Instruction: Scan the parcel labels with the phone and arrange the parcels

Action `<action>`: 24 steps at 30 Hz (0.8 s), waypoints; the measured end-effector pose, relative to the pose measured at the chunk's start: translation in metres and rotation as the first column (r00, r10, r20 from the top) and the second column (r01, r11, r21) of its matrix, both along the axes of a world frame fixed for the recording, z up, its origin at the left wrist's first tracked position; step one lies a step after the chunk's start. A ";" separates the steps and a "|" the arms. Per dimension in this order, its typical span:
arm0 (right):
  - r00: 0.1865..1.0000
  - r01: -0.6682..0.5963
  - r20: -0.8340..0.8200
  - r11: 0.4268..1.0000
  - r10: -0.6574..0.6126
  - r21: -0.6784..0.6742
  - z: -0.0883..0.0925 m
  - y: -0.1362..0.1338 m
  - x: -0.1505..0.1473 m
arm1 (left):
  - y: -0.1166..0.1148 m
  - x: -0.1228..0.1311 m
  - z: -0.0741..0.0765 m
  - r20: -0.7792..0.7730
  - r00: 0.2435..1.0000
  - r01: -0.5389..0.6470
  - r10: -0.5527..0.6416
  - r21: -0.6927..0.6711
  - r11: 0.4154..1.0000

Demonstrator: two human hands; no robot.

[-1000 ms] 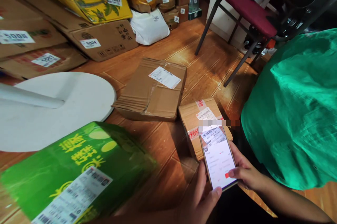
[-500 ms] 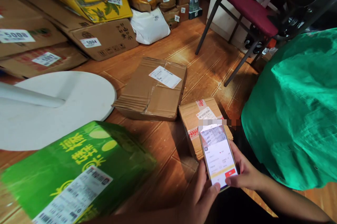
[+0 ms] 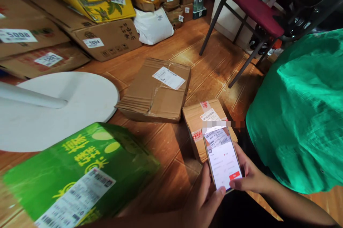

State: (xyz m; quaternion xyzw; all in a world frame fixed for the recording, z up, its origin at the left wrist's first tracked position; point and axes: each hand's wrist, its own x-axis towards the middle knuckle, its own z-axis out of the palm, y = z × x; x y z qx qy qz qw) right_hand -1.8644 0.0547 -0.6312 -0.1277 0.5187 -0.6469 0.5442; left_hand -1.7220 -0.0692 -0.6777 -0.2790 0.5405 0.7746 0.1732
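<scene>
Both my hands hold a smartphone (image 3: pixel 222 158) low at the centre right, screen up, showing a barcode image and a form with a red button. My left hand (image 3: pixel 205 199) grips its left edge from below, thumb against the lower left corner. My right hand (image 3: pixel 248 174) wraps the right edge, thumb on the screen beside the red button. Just beyond the phone lies a small taped cardboard box (image 3: pixel 198 120) with a shipping label. A bigger flat cardboard box (image 3: pixel 154 92) with a white label lies behind it on the wooden floor.
A green printed carton (image 3: pixel 77 171) fills the lower left. A white round base with a pole (image 3: pixel 61 106) lies at left. Numbered parcels (image 3: pixel 104 38) are stacked along the back. A red-seated chair (image 3: pixel 246 6) stands at upper right. A big green sack (image 3: pixel 302 110) bulges at right.
The phone's screen changed: the yellow band seen half a second ago is gone and the barcode image is sharp again. My hands barely moved.
</scene>
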 end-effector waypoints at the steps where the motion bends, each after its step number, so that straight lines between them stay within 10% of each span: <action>1: 1.000 0.000 -0.003 1.000 0.000 0.000 0.000 0.000 0.000 | 0.000 0.001 -0.001 0.009 1.000 -0.015 0.015 -0.003 1.000; 19: 0.998 0.035 0.053 0.999 -0.034 -0.011 -0.010 0.005 0.000 | -0.002 -0.007 -0.004 -0.083 0.993 -0.073 0.085 0.139 0.988; 24: 0.999 -0.042 0.014 0.999 0.042 -0.034 -0.017 0.005 0.004 | 0.002 0.022 -0.037 -0.242 0.970 -0.015 0.021 0.026 1.000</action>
